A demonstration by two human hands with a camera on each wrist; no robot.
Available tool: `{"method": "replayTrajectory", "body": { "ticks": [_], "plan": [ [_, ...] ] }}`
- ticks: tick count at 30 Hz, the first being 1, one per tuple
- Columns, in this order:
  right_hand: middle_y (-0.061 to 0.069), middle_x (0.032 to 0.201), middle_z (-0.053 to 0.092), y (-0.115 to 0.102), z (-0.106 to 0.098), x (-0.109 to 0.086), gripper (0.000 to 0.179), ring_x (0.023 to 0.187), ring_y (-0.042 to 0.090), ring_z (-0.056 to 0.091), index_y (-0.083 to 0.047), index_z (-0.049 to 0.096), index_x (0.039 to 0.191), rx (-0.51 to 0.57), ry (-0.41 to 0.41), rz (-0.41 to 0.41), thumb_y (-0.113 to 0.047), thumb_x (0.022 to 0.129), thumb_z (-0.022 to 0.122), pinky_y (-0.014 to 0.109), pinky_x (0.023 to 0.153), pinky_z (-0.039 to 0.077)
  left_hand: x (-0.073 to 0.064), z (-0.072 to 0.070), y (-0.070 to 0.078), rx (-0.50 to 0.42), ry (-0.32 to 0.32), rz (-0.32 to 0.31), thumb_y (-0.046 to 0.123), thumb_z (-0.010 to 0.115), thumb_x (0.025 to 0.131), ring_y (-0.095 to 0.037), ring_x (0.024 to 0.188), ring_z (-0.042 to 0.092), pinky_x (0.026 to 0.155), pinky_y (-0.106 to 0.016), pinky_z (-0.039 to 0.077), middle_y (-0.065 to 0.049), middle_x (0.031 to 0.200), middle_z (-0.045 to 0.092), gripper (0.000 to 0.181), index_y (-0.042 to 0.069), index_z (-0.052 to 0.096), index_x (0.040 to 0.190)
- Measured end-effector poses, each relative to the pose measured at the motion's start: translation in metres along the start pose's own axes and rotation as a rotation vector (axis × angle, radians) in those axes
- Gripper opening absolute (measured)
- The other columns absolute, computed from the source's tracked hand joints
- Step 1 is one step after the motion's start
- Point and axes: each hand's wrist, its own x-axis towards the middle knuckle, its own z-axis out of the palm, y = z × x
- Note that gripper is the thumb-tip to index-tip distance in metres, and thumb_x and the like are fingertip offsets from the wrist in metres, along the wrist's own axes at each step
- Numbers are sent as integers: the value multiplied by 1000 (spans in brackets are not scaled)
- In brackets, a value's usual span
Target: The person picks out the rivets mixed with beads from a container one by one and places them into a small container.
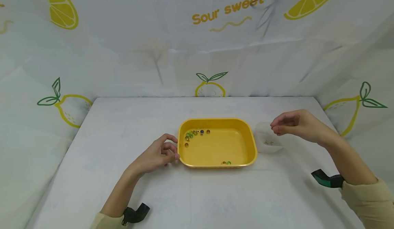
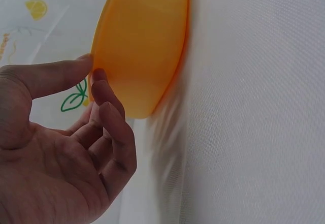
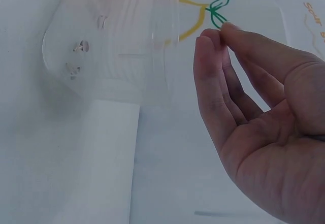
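My left hand (image 1: 157, 155) pinches the left rim of a yellow plastic tray (image 1: 215, 148) with thumb and fingertips. Inside it, several small glassy beads (image 1: 191, 134) in green, amber and blue cluster at the left end. Two more beads (image 1: 226, 162) lie by the front wall. A clear plastic box (image 1: 267, 148) stands against the tray's right side, holding a few tiny pale pieces (image 3: 80, 46). Over this box's right edge hovers my right hand (image 1: 293, 124), its thumb and index fingertips together. Whether a small thing sits between those fingertips is not discernible.
A white cloth covers the table (image 1: 138, 114). Behind and at both sides hangs a white curtain (image 1: 123, 51) printed with lemons. Each wrist carries a black camera mount (image 1: 136, 213), near the beige sleeves.
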Motion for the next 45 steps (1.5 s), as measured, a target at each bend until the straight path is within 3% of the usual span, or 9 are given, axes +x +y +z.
{"method": "replayTrajectory", "body": {
  "ticks": [30,45],
  "plan": [
    [-9,98,80,11,-4,-3,14,88,13,78,0,78,113,-62,11,-16,-6,102,73,21,80,64,-1,0,3,-9,-2,-24,18,78,98,-24,84,64,63,-29,52,-9,102,71,52,5,48,138],
    [3,100,82,12,-2,-5,14,90,13,78,-2,80,113,-77,5,-16,-6,102,73,21,81,64,-1,1,3,3,2,-15,17,78,98,-25,84,64,62,-29,51,-9,101,70,52,5,48,138]
  ]
}}
